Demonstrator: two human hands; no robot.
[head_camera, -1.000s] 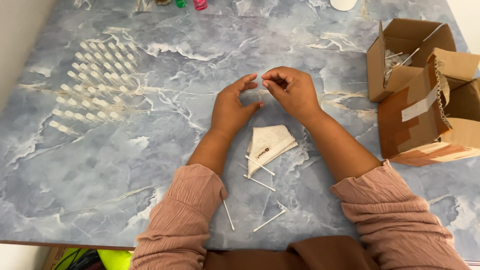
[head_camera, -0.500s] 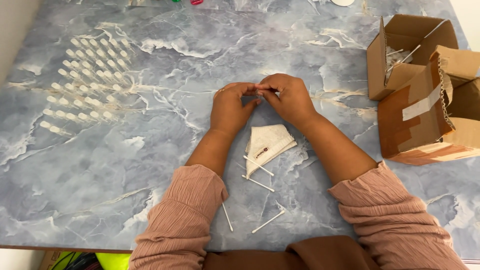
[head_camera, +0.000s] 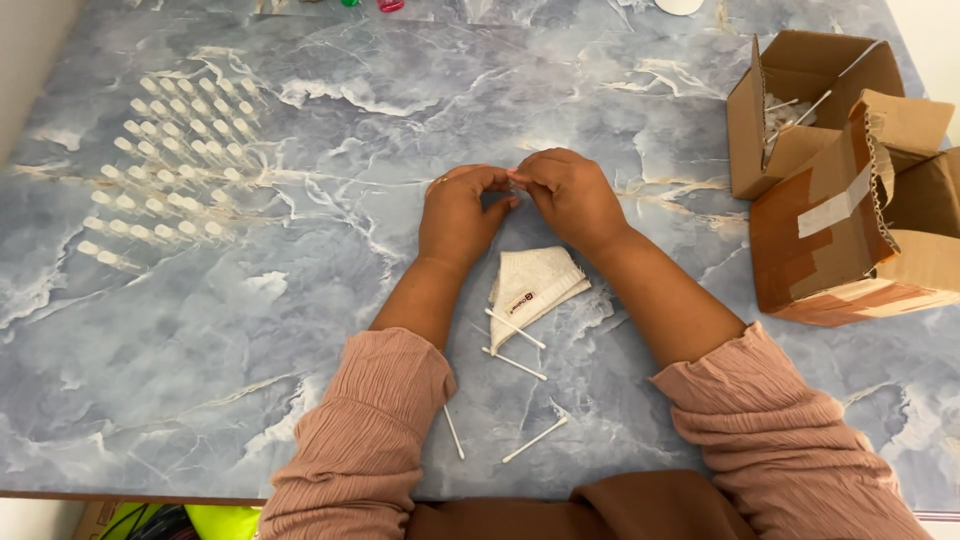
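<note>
My left hand (head_camera: 457, 213) and my right hand (head_camera: 573, 195) meet fingertip to fingertip over the middle of the marbled blue-grey table (head_camera: 330, 300). Both pinch a small thin stick (head_camera: 516, 180), mostly hidden by the fingers. Just below the hands lies a folded white cloth (head_camera: 533, 283). Several white swab sticks (head_camera: 514, 364) lie loose between my forearms, one resting on the cloth's lower edge. Both arms wear pink ribbed sleeves.
Rows of small white-capped tubes (head_camera: 170, 160) lie on the table's left side. Two open cardboard boxes (head_camera: 850, 220) stand at the right; the far one (head_camera: 790, 110) holds thin sticks. Small coloured items (head_camera: 388, 5) and a white round thing (head_camera: 680, 5) sit at the far edge.
My hands have drawn closer, and the fingertips that were slightly apart now press together around the stick. The cloth and loose swabs have not moved.
</note>
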